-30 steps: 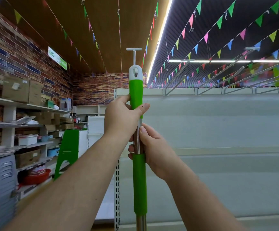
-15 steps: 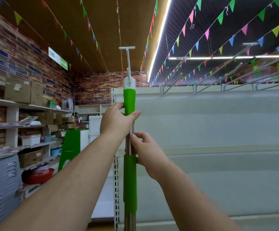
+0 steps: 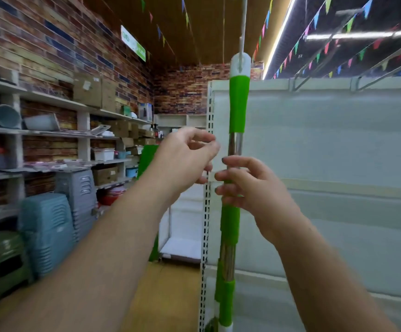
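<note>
Vertical mop pole (image 3: 239, 104): your right hand (image 3: 250, 188) curls round it; your left hand (image 3: 185, 159) hovers just leftward, slack, empty.

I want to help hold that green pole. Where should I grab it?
Probably the upper green sleeve, from the left. The pole stands upright, the right hand grips it lower down, and the left hand holds nothing, so that side is free. The sleeve is thicker than the bare metal.
</note>
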The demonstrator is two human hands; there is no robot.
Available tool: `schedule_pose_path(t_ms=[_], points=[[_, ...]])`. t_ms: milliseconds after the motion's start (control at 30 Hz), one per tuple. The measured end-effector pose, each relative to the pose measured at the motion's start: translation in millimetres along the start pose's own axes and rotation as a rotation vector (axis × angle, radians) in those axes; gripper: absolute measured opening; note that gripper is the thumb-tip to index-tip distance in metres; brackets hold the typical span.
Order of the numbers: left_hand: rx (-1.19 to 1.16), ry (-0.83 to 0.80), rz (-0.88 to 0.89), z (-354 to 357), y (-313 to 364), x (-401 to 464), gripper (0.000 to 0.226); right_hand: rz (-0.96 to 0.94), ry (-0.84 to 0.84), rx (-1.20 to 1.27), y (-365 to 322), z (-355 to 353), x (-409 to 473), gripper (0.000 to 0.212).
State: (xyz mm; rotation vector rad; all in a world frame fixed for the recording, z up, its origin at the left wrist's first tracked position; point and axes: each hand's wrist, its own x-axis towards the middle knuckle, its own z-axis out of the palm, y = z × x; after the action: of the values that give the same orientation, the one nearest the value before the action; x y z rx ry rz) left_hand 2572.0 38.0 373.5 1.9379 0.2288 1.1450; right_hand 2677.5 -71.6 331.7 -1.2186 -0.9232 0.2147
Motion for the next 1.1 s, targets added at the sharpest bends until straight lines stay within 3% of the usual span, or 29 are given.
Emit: schedule_pose_path(t_ms=[300,733,1100], points=[[0.18,0.248,-0.123,-153,-67,-87,0.01,0.131,-0.332,0.225,34,124,-22,0.02],[0.429,0.746,-0.303,-504,-113,-202,0.013,0.247,-0.868,0.405,68,540,-79,0.017],[0.788,1.222,-0.458,-720,-115,-327,0.013,0.337,-1.39,0.57,85,838,-167,0.018]])
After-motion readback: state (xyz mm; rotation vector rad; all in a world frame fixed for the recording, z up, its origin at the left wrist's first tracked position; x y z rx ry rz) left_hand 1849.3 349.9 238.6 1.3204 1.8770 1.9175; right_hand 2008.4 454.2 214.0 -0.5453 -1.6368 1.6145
